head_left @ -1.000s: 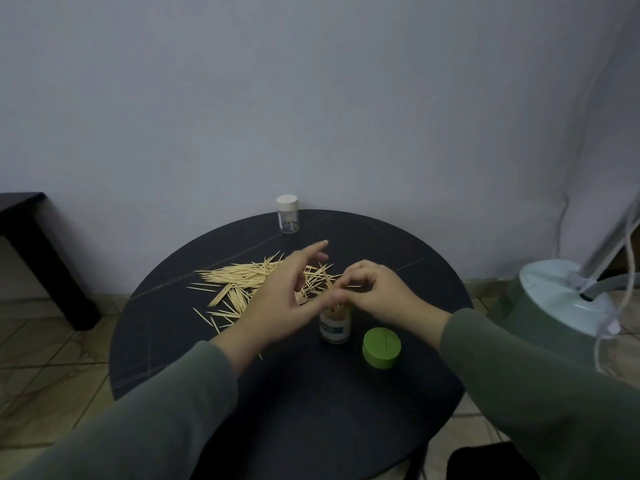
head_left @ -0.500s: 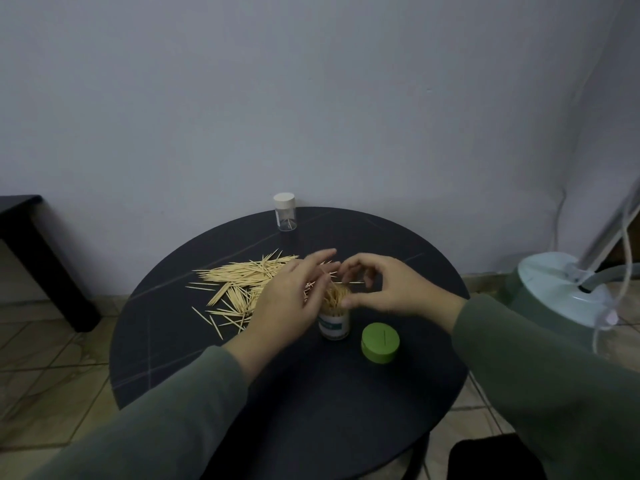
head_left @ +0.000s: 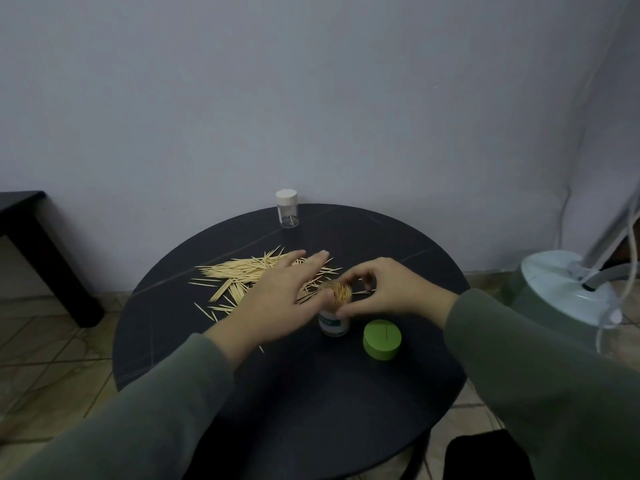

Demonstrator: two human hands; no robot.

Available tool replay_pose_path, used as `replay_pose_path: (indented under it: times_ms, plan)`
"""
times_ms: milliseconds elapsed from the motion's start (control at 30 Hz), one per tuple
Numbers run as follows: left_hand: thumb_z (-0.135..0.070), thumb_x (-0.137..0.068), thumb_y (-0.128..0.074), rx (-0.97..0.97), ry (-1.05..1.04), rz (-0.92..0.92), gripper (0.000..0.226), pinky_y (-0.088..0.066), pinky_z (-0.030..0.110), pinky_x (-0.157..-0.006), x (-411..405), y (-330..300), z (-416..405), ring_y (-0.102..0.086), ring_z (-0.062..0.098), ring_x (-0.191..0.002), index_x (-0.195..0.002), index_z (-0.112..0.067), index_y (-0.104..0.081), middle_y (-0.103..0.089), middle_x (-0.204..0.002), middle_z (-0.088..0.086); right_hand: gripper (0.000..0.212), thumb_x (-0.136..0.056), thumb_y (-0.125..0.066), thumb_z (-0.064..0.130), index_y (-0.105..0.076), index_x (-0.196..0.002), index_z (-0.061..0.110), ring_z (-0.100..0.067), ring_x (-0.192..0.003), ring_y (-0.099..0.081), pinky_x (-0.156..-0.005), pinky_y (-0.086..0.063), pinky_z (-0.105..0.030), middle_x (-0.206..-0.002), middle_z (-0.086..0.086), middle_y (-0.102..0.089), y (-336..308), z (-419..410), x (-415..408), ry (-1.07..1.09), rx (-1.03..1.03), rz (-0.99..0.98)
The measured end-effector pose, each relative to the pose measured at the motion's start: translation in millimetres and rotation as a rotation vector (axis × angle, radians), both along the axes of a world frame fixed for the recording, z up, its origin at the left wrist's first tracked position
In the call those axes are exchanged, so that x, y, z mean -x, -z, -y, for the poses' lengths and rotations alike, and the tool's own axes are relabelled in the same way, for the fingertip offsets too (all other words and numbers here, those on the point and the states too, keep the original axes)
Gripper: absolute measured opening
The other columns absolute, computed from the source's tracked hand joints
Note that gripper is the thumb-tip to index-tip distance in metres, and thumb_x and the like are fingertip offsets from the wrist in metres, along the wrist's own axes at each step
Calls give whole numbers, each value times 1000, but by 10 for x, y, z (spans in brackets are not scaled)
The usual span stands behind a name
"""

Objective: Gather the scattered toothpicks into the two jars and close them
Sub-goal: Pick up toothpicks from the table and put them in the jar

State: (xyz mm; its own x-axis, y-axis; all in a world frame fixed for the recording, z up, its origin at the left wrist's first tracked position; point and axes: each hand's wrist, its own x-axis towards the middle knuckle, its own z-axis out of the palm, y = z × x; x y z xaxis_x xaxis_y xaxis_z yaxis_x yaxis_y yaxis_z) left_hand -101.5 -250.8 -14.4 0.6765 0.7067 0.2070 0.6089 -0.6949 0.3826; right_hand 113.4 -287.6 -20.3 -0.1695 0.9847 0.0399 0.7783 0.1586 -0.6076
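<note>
Head view: on the round table [head_left: 194, 341], the open jar [head_left: 334, 315] stands at centre, packed with toothpicks. The right hand [head_left: 391, 292] curls round its rim, seemingly gripping it. The left hand [head_left: 277, 299] lies flat, fingers straight, over the loose toothpicks [head_left: 235, 273] at ten o'clock. The green lid [head_left: 382, 339] sits at four o'clock; the capped jar [head_left: 287, 208] stands at twelve.

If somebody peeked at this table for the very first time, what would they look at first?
Probably the messy heap of toothpicks spread across the left of the round black table. Next, the open jar stuffed with toothpicks at the middle, with the right hand curled round its top, the left hand beside it, and the bright green lid lying just right.
</note>
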Motion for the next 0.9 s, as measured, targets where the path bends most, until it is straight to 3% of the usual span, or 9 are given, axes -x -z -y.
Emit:
replay_pose_path:
  times_ms: [200, 300, 367, 467, 533, 600, 733, 900]
  plan:
    - [-75, -86, -25, -22, 32, -330, 85, -4, 49, -118, -112, 92, 216, 19, 12, -146, -154, -31, 0, 15, -159, -14, 43, -67, -78, 57, -65, -105, 41, -9, -81, -57, -71, -45, -26, -90, 14, -65, 14, -14, 4, -3, -9, 45]
    - [-79, -82, -20, -76, 34, -360, 88, -2, 50, -117, -171, 86, 218, 25, 15, -144, -154, -32, -1, 19, -159, -10, 35, -64, -79, 59, -64, -93, 46, -12, -79, -57, -67, -49, -31, -84, 12, -65, 18, -23, -5, -23, -6, 12]
    - [-79, -81, -17, -79, 50, -353, 86, -3, 50, -117, -136, 48, 170, 21, 14, -146, -153, -35, -3, 14, -160, -11, 40, -67, -80, 54, -62, -101, 42, -13, -85, -57, -73, -48, -30, -92, 11, -65, -1, -28, -9, -34, 24, 46]
    - [-67, -91, -22, -9, -24, -126, 66, -16, 49, -118, -35, -48, 76, -7, 13, -148, -150, -38, -22, -16, -160, -12, 62, -73, -77, 49, -53, -129, 37, -10, -120, -45, -106, -34, -35, -127, 14, -55, -34, -64, -51, -36, 92, 261]
    - [-51, -98, -38, -80, -137, -72, 47, -30, 42, -112, 53, -71, -39, -32, 16, -137, -142, -35, -42, -42, -148, -11, 53, -82, -72, 33, -50, -129, 44, -13, -127, -41, -111, -32, -43, -132, 15, -49, -56, -84, -82, -22, 120, 249]
    - [-43, -94, -52, -116, -216, -156, 37, -38, 36, -105, 151, -57, -152, -46, 15, -124, -129, -32, -56, -56, -133, -9, 46, -87, -67, 25, -52, -126, 44, -11, -123, -44, -111, -34, -44, -129, 14, -49, -49, -123, -94, 7, 92, 262]
    - [-47, -84, -66, 24, -277, -337, 37, -45, 32, -96, 242, 5, -241, -53, 14, -112, -117, -32, -64, -59, -120, -6, 37, -90, -62, 36, -55, -126, 37, -11, -121, -46, -110, -31, -42, -132, 10, -49, 44, -246, 2, 39, -7, 408]
    - [-53, -71, -78, 142, -319, -486, 57, -48, 36, -95, 267, 3, -292, -52, 17, -116, -121, -32, -60, -55, -125, -5, 37, -93, -59, 33, -55, -129, 39, -13, -129, -39, -110, -29, -42, -140, 9, -46, 173, -453, 133, -4, -94, 441]
